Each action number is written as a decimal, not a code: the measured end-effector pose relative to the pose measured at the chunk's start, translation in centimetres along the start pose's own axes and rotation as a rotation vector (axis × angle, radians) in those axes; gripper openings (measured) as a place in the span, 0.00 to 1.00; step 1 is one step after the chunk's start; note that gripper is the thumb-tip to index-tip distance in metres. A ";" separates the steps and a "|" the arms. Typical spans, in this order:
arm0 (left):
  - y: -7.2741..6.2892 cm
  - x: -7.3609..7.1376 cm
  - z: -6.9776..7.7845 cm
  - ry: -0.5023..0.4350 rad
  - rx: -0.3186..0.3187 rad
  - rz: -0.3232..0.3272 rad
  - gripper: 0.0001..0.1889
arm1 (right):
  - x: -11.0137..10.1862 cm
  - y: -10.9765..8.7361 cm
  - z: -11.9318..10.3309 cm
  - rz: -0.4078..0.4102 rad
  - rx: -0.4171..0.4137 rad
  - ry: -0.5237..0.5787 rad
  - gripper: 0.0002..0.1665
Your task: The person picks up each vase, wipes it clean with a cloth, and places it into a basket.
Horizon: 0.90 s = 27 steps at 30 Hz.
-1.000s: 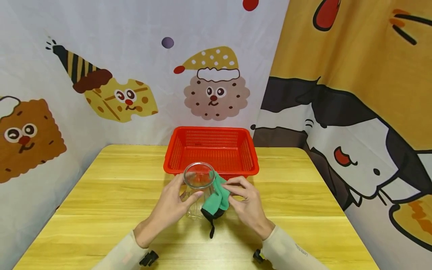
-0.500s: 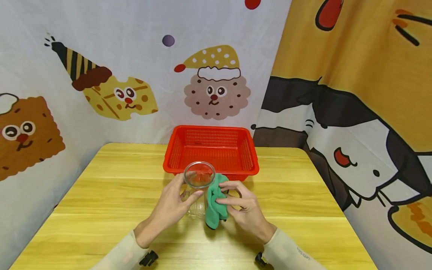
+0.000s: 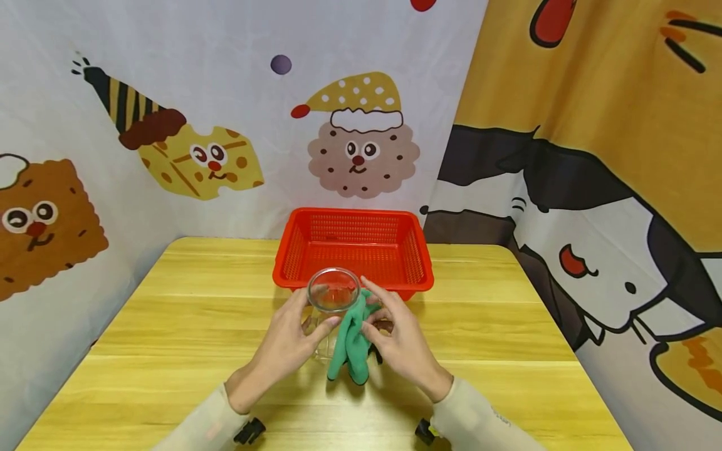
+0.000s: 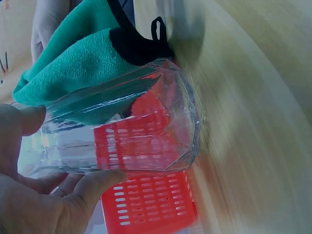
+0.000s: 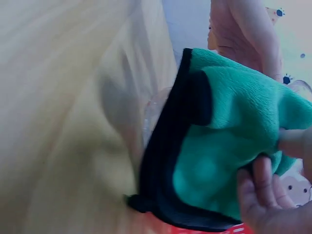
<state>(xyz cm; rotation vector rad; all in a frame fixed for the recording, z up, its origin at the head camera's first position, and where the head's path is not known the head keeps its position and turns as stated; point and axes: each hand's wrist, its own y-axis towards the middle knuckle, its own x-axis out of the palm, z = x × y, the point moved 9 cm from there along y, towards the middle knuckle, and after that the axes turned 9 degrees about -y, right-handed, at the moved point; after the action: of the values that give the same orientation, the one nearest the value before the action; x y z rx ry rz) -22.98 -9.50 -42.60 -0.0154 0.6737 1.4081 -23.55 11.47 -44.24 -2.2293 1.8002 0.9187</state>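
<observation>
My left hand (image 3: 284, 335) grips a clear glass vase (image 4: 131, 126) with faceted sides, thumb and fingers around its upper part. The vase stands upright, its round mouth facing up, with its base right at the tabletop in the left wrist view. In my right hand (image 3: 402, 338) is a green cleaning cloth (image 3: 354, 341), pinched between thumb and fingers against the vase's right side. Its black border and small black loop show in the left wrist view. Folds of the cloth (image 5: 234, 102) hide part of the vase in the right wrist view.
Behind the vase, a red perforated plastic basket (image 3: 361, 258) sits at the back of the wooden table (image 3: 169, 351). Printed cartoon curtains (image 3: 220, 75) hang behind and beside the table. Black wrist mounts (image 3: 250, 431) show under both sleeves.
The right hand has shifted its grip and turned the cloth, whose lower folds now hang further left across the vase. The left hand and the vase have stayed nearly in place.
</observation>
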 end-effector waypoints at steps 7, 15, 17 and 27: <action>0.0 -0.1 -0.2 0.010 -0.016 0.008 0.31 | -0.6 0.9 -1.2 0.064 -0.079 -0.197 0.24; 0.0 0.2 -0.4 -0.018 -0.044 -0.006 0.31 | -2.5 -1.0 -3.9 0.183 -0.485 -0.366 0.35; 0.0 0.2 -0.4 -0.022 -0.042 -0.005 0.31 | -2.8 -1.3 -4.5 0.208 -0.549 -0.371 0.37; 0.1 0.1 0.1 0.009 -0.007 0.014 0.31 | -0.9 -0.5 -3.5 0.194 -0.279 -0.085 0.42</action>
<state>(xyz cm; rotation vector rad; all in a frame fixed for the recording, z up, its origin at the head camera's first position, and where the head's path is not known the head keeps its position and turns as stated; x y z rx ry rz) -22.99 -9.33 -42.53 -0.0224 0.6773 1.4246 -21.86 10.79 -41.06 -2.1514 1.9826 1.3564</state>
